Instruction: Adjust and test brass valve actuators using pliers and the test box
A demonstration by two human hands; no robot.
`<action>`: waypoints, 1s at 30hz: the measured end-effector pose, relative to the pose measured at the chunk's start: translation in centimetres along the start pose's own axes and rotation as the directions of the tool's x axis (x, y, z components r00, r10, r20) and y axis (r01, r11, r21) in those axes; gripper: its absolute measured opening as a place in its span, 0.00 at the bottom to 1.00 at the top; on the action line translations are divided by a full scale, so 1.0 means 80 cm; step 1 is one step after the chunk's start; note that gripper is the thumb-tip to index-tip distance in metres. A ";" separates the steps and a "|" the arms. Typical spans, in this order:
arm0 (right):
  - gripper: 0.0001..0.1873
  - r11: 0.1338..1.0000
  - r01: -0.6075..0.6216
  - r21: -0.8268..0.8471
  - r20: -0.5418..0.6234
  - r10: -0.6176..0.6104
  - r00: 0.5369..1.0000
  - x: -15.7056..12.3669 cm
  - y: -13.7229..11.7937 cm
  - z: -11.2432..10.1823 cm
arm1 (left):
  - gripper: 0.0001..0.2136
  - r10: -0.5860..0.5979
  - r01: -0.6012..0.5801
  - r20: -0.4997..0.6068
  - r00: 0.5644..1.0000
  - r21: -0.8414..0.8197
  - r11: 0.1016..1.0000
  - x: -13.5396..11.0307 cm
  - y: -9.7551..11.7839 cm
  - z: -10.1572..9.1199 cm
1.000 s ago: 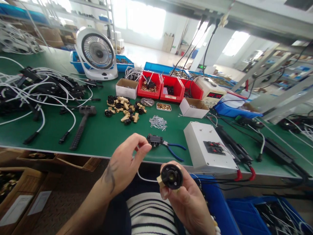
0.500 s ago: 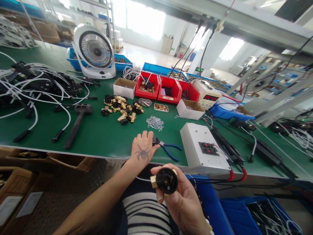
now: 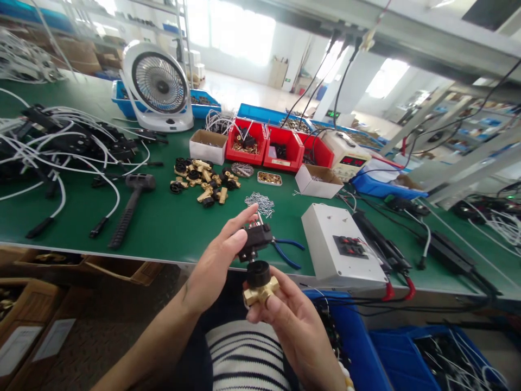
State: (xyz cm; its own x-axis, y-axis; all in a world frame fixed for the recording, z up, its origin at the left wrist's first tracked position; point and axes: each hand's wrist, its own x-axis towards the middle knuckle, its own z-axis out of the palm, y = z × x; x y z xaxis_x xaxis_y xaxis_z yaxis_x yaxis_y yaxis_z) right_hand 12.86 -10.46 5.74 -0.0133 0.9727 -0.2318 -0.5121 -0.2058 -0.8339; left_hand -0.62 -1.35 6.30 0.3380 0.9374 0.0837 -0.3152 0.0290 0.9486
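left hand (image 3: 214, 266): grip pinches small black plastic block (image 3: 255, 239) | right hand (image 3: 287, 320): grip holds brass tee fitting with black round cap (image 3: 259, 282) | block directly above cap

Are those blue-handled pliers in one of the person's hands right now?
No. The blue-handled pliers lie on the green table, while the left hand holds a black part and the right hand a brass fitting.

The table (image 3: 163, 228) is green. Far on it stand red bins (image 3: 264, 146) and a white fan (image 3: 157, 87). Near, a brass-yellow fitting (image 3: 260, 293) with black cap, blue-handled pliers (image 3: 287, 252), a black-and-white striped shirt (image 3: 248, 358).
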 end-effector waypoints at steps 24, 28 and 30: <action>0.22 0.981 0.145 -0.126 -0.188 -0.167 0.968 -0.001 -0.017 0.002 | 0.40 0.304 -0.384 0.250 0.919 0.736 0.558 -0.036 0.002 0.006; 0.20 0.915 0.232 -0.330 -0.119 -0.285 0.951 0.000 -0.015 -0.012 | 0.38 0.402 -0.410 0.231 0.886 0.793 0.450 -0.039 -0.001 0.011; 0.20 0.829 0.334 -0.449 -0.103 -0.419 0.902 0.007 -0.016 -0.019 | 0.38 0.444 -0.425 0.215 0.870 0.783 0.455 -0.041 -0.003 0.015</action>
State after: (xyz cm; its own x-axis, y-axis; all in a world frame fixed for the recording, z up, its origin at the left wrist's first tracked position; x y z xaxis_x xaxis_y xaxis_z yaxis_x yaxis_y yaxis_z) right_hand 14.82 -9.85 5.87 0.2913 0.9525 0.0888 -0.0431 0.1058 -0.9935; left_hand -0.58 -4.82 6.14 0.3446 0.7542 0.5590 0.4074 -0.6566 0.6347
